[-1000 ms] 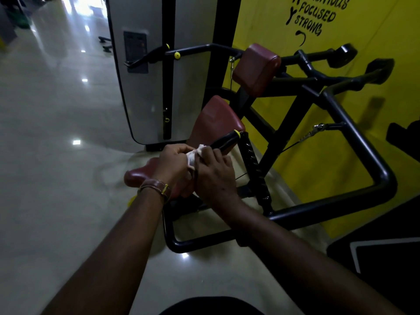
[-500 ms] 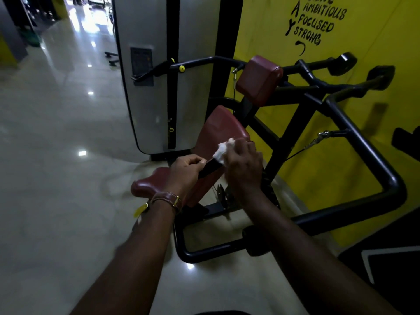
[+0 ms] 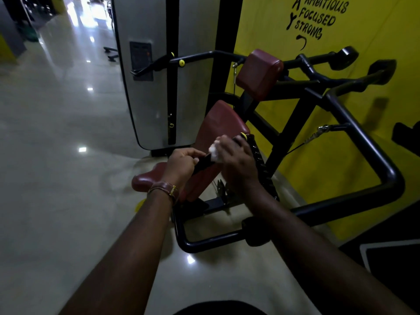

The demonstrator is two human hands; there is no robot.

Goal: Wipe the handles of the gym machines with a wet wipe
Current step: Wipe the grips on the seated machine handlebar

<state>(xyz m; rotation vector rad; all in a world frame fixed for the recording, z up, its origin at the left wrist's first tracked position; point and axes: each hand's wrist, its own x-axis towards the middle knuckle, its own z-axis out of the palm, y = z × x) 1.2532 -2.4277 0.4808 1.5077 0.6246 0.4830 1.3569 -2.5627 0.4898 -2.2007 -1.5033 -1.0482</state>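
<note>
Both hands work one black handle (image 3: 204,162) in front of the maroon seat (image 3: 219,123): the left hand (image 3: 181,163) curls round its lower end, steadying it, while the right hand (image 3: 235,155) pinches a bunched white wipe (image 3: 214,152) against the bar higher up. Limp and damp, the wipe probably needs wrapping round the stiff, fixed bar; a loose pinch would likely let it slip.

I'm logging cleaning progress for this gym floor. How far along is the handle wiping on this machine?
Done: nothing here shows which handles are already wiped.
In hand: the left hand grips the lower end of a black handle while the right hand presses a white wet wipe around its upper part.
Left: the two far handles by the yellow wall are untouched now.
</note>
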